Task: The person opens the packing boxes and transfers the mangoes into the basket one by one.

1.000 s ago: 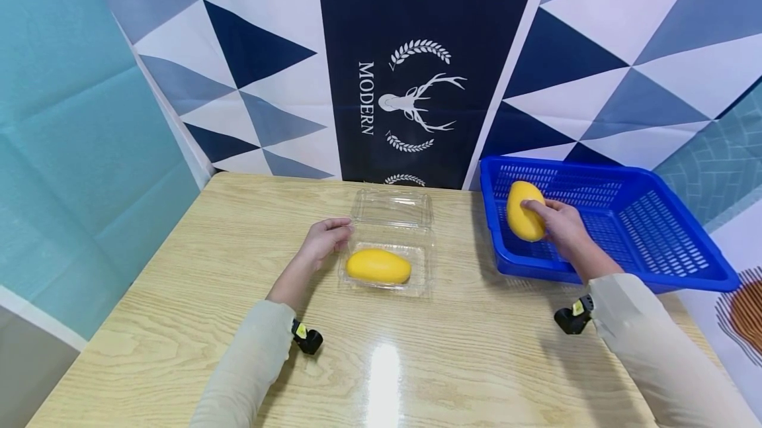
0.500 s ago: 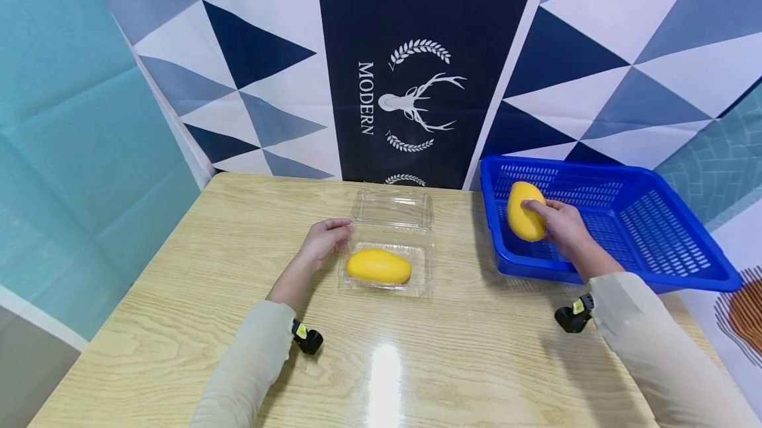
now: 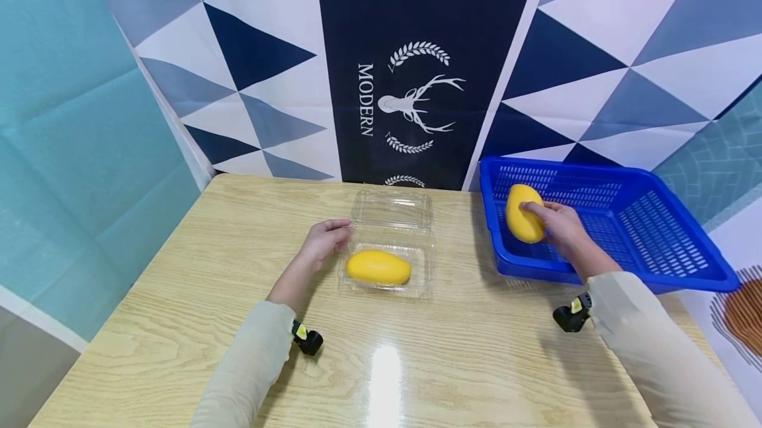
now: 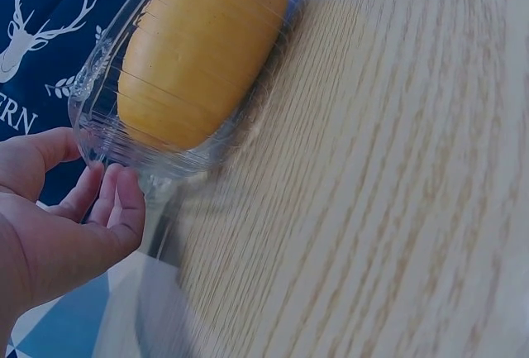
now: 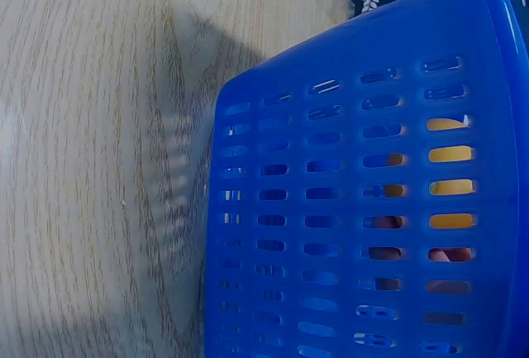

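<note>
clamshell (image 3: 421, 266) on table (image 3: 452, 348); mango (image 3: 378, 266) in clamshell; basket (image 3: 667, 236) right of clamshell; backdrop (image 3: 411, 31) behind table

Booth-like corner: printed hangings (image 3: 357, 31), wooden table (image 3: 464, 348)

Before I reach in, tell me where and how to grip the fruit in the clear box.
Likely best from above, across the middle of the fruit, pinching its long sides: it's oval, lying flat, and the box stands open.

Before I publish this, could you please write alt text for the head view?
A person's right hand grips a yellow fruit at a blue basket; their left hand holds an open clear container with another yellow fruit inside, on a wooden table.
</note>
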A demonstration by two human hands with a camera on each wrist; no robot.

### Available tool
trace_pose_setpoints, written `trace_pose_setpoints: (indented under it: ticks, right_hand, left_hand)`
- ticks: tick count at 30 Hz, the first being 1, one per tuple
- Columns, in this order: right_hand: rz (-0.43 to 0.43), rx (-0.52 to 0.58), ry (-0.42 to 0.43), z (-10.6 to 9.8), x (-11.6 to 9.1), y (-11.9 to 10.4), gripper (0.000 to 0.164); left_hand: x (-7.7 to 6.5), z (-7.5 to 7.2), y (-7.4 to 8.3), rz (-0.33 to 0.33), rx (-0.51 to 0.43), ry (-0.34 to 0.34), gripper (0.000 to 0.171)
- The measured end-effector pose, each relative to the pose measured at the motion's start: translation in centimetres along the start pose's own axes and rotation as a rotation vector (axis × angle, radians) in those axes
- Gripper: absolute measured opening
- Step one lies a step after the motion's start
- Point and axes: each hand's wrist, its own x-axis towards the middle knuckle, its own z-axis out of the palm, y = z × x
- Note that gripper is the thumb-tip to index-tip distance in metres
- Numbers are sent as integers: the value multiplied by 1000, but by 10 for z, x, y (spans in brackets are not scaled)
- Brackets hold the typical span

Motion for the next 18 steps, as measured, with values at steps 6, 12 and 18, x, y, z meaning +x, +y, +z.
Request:
trace_pose_setpoints:
  ticks: [6, 12, 18]
  right_hand:
    - [17, -22, 1, 1, 1, 1, 89]
    - [30, -21, -9, 2, 3, 1, 89]
    - [28, -22, -20, 3, 6, 0, 87]
  left_hand:
    - [5, -1, -7, 15, 5, 18, 43]
    - [4, -1, -7, 21, 15, 27, 41]
    - [6, -2, -7, 9, 0, 14, 43]
